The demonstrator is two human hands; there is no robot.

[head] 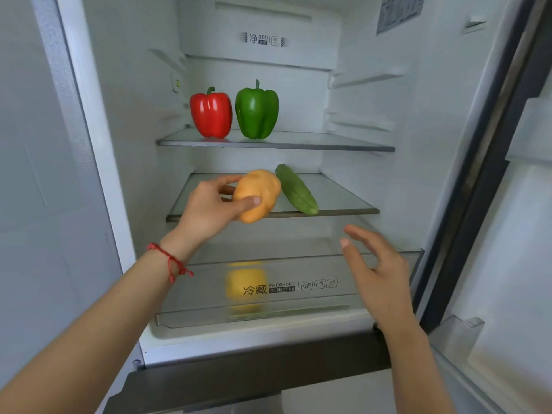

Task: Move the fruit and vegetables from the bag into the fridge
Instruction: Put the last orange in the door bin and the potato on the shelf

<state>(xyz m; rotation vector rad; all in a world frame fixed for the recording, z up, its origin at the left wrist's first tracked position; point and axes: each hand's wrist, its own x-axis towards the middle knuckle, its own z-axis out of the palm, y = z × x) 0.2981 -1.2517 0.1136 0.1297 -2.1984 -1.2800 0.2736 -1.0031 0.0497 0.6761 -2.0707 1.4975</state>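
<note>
My left hand (213,206) grips a tan potato (263,186) at the front edge of the fridge's middle glass shelf (343,209). A green cucumber (295,189) lies on that shelf just right of the potato. On the upper shelf (328,141) a red bell pepper (211,113) and a green bell pepper (257,110) stand upright side by side. My right hand (376,270) hovers open in front of the crisper drawer (298,309), holding nothing. A blurred yellow item (246,283) shows through the drawer's clear front. The bag is out of view.
The fridge door (507,204) stands open at the right, with door bins on its inner side. The fridge's white side wall (44,174) fills the left. A dark lower compartment front (254,375) runs below the drawer.
</note>
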